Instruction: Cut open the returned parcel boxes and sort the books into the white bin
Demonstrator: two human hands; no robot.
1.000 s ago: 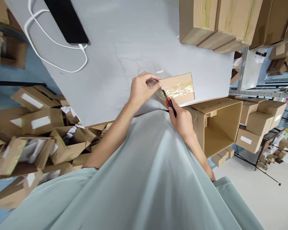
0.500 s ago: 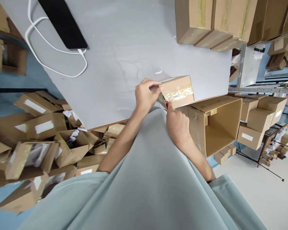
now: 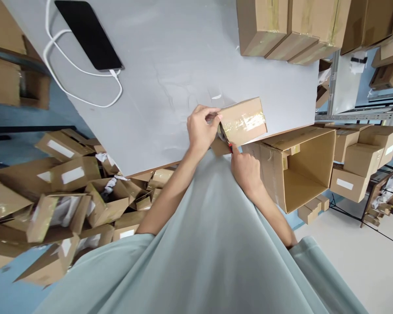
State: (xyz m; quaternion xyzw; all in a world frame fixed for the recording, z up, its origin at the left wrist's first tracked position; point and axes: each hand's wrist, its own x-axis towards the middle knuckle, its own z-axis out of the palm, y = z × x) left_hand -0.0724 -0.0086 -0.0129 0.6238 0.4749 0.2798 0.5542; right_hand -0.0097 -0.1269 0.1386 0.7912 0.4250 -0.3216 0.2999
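Note:
A small cardboard box (image 3: 239, 124) with shiny tape on its side lies at the table's near edge. My left hand (image 3: 201, 126) pinches the upper left corner of this box between thumb and fingers. My right hand (image 3: 246, 168) is closed round a red and black utility knife (image 3: 230, 147), most of it hidden in the grip. The knife is at the box's lower left corner, and the end flap (image 3: 218, 147) there hangs open toward my body. What lies inside the box is hidden.
On the grey table (image 3: 170, 65) lie a black phone (image 3: 90, 37) and its white cable (image 3: 85, 101). Taped boxes (image 3: 281, 30) stand at the back right. A large open carton (image 3: 298, 170) is below the right edge. Opened boxes (image 3: 75, 174) pile up at left.
The end flap of the small box has swung open toward me. My right hand with the knife has moved slightly down and right. The whole view has shifted a little.

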